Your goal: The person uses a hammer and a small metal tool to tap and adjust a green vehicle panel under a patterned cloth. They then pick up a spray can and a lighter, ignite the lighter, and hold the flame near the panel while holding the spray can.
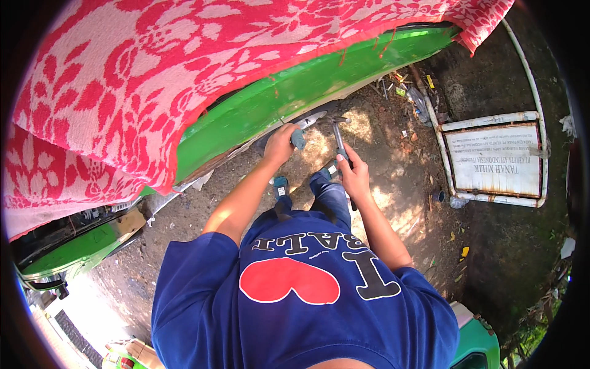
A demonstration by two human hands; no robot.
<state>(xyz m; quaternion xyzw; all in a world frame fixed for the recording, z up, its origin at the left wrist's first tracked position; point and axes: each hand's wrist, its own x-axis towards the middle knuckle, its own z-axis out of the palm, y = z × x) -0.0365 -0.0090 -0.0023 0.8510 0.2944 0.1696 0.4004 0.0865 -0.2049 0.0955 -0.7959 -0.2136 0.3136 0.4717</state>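
My left hand point(279, 145) is closed round what looks like a screwdriver, its teal handle point(298, 139) sticking out on the right side of the fist. A thin bit of metal shows above the fingers, by the lower edge of a green car body panel point(270, 101). My right hand point(354, 174) grips a hammer point(340, 140) by its dark handle, the metal head raised toward the panel's bottom edge. The hammer head is a short way right of the teal handle, apart from it. Where the screwdriver's tip rests is hidden.
A red and pink patterned cloth point(123, 74) drapes over the green vehicle. At the right, a rusty white-framed sign point(495, 158) lies on the ground near litter point(418, 101). Another green vehicle part point(74, 249) is at the left; a teal-green body point(476, 338) stands lower right.
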